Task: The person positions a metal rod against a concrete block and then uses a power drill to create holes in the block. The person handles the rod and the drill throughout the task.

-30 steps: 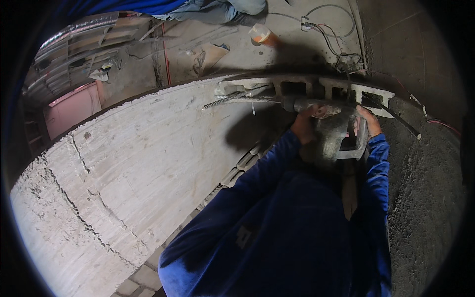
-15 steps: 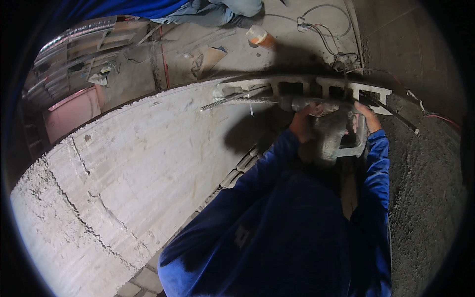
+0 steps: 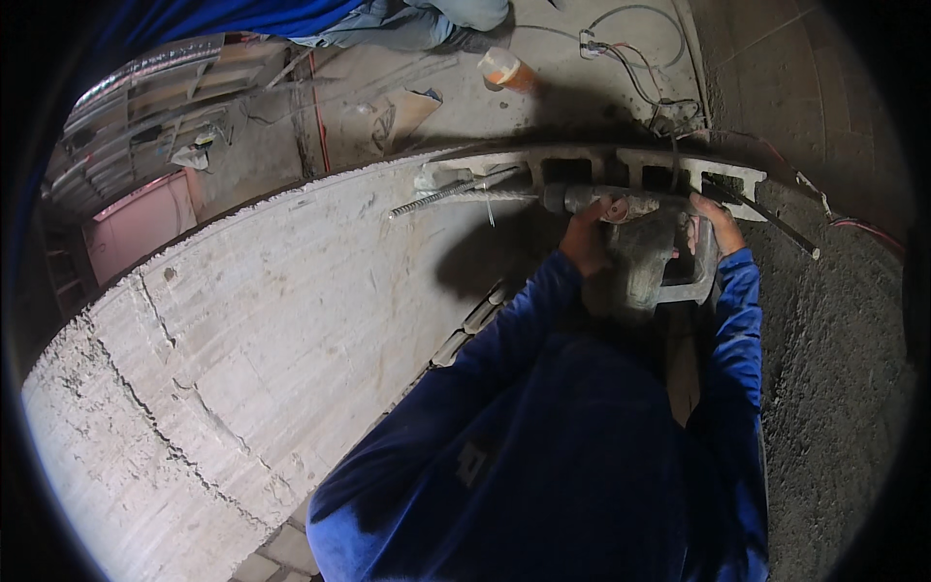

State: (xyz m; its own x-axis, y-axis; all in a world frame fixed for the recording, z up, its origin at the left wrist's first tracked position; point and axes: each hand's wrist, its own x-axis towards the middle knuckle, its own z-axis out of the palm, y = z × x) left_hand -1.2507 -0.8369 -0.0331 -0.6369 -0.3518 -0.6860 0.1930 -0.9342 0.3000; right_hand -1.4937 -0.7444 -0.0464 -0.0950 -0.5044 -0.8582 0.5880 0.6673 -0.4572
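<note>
A grey, dust-covered rotary hammer drill (image 3: pixel 645 257) lies sideways in front of my body. What looks like its long bit (image 3: pixel 504 197) points left toward the pale wall. My left hand (image 3: pixel 587 241) is closed round the front of the drill body, just behind the dark chuck (image 3: pixel 558 198). My right hand (image 3: pixel 720 225) wraps the rear handle; its thumb lies on top and the other fingers are partly hidden. Just beyond the drill are hollow concrete blocks (image 3: pixel 689 177) with open cells. A ribbed steel bar (image 3: pixel 427 204) sticks out beside the bit.
The pale, cracked concrete wall (image 3: pixel 262 330) fills the left side. Another steel bar (image 3: pixel 790 235) juts out at right, by the rough grey wall (image 3: pixel 824 388). Beyond the blocks are an orange-stained cup (image 3: pixel 509 73), loose cables (image 3: pixel 630 58) and a person's trouser leg (image 3: pixel 407 24).
Both hands keep their hold on the drill, which looks sharper now than in the earlier blurred frame. The whole view has shifted very slightly; little else differs.
</note>
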